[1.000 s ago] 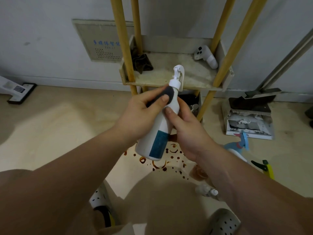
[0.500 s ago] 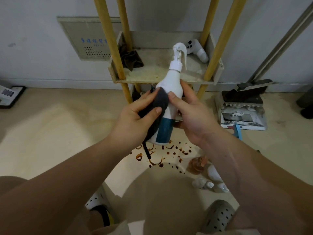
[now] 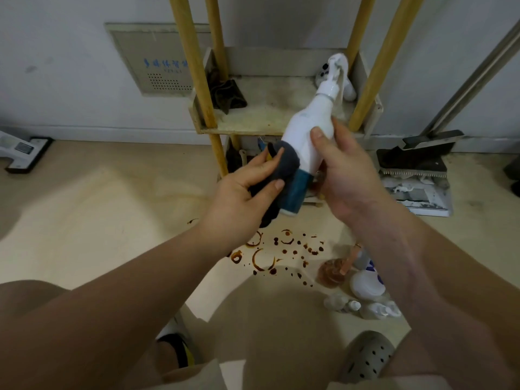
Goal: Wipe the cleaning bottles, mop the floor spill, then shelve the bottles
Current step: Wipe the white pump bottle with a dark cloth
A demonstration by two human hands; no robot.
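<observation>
My right hand (image 3: 347,175) grips a white spray bottle (image 3: 308,139) with a teal label, tilted with its nozzle up and to the right. My left hand (image 3: 247,192) holds a dark grey cloth (image 3: 281,170) pressed against the bottle's lower left side. Below the hands, a brown spill (image 3: 281,254) of rings and drops marks the beige floor. Several more bottles (image 3: 363,282) lie on the floor at the lower right, partly hidden by my right arm. The shelf (image 3: 270,114) with yellow poles stands behind the bottle.
A dark rag (image 3: 226,94) and a white controller (image 3: 323,73) lie on the shelf. A dustpan and brush (image 3: 416,167) sit on the floor at the right, with a metal pole leaning on the wall. A white device (image 3: 22,150) lies at the left wall. My shoes (image 3: 368,356) are below.
The bottle has tilted further to the right and my left hand has slid the cloth down from the bottle's upper body to the labelled base.
</observation>
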